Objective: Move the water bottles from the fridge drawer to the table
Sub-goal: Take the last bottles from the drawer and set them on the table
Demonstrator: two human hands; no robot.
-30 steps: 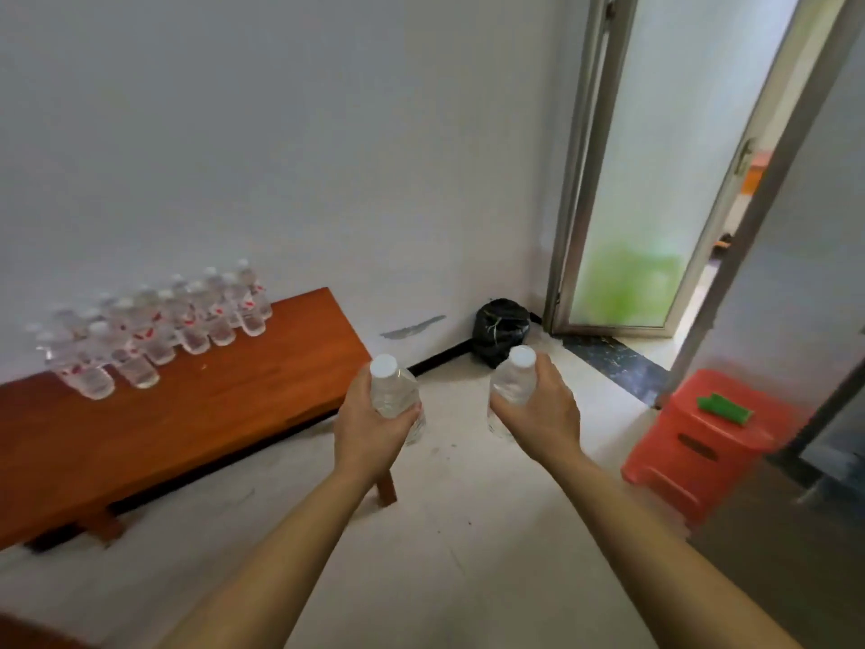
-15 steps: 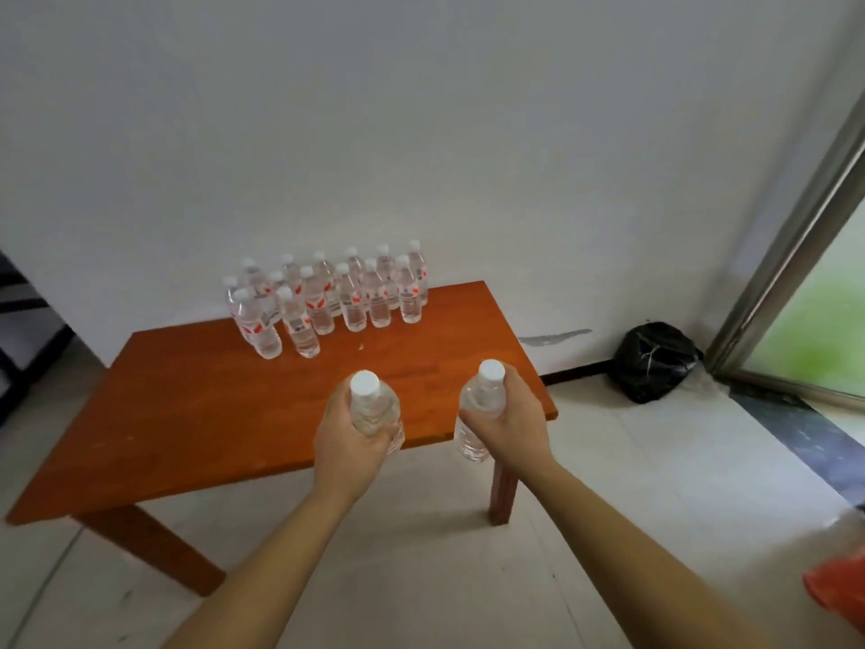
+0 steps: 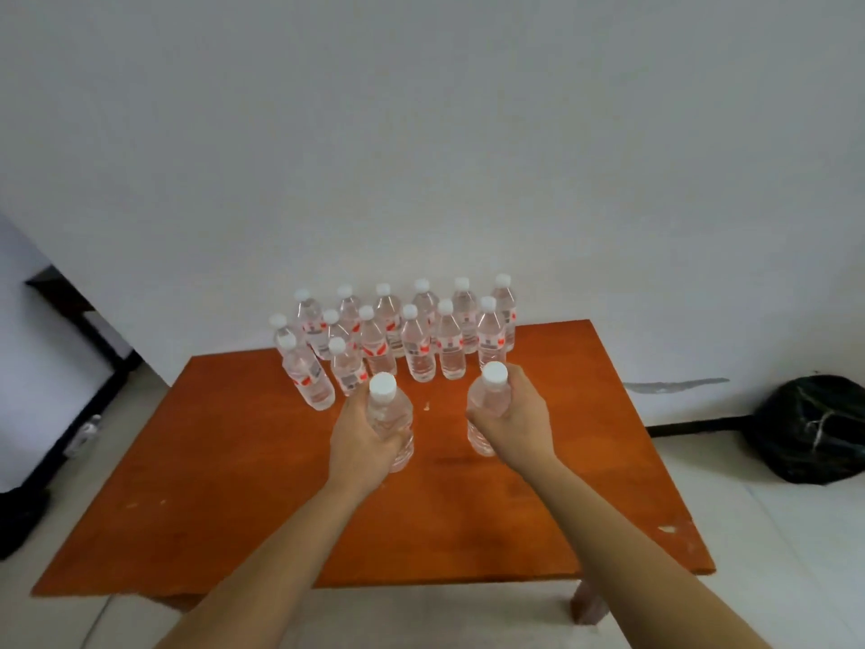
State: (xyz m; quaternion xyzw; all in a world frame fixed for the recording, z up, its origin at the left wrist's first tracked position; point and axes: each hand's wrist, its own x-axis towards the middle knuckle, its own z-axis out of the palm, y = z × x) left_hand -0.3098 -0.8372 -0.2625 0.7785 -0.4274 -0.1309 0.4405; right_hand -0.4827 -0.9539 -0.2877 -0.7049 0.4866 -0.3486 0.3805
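My left hand (image 3: pixel 362 437) grips a clear water bottle (image 3: pixel 391 416) with a white cap, held upright over the middle of the orange wooden table (image 3: pixel 234 498). My right hand (image 3: pixel 519 421) holds a second clear bottle (image 3: pixel 487 400) the same way, a little to the right. Both bottles hang just in front of several upright water bottles (image 3: pixel 412 334) with red-and-white labels, grouped in rows at the table's far edge against the white wall. The fridge drawer is out of view.
A black plastic bag (image 3: pixel 814 428) lies on the floor by the wall, right of the table. A dark frame (image 3: pixel 79 330) stands at the left, with a small bottle (image 3: pixel 84 435) on the floor beside it. The floor is pale tile.
The view has swung left from the doorway and closed in on the table. Both hands, still gripping their bottles, are now over the tabletop instead of in front of its edge.
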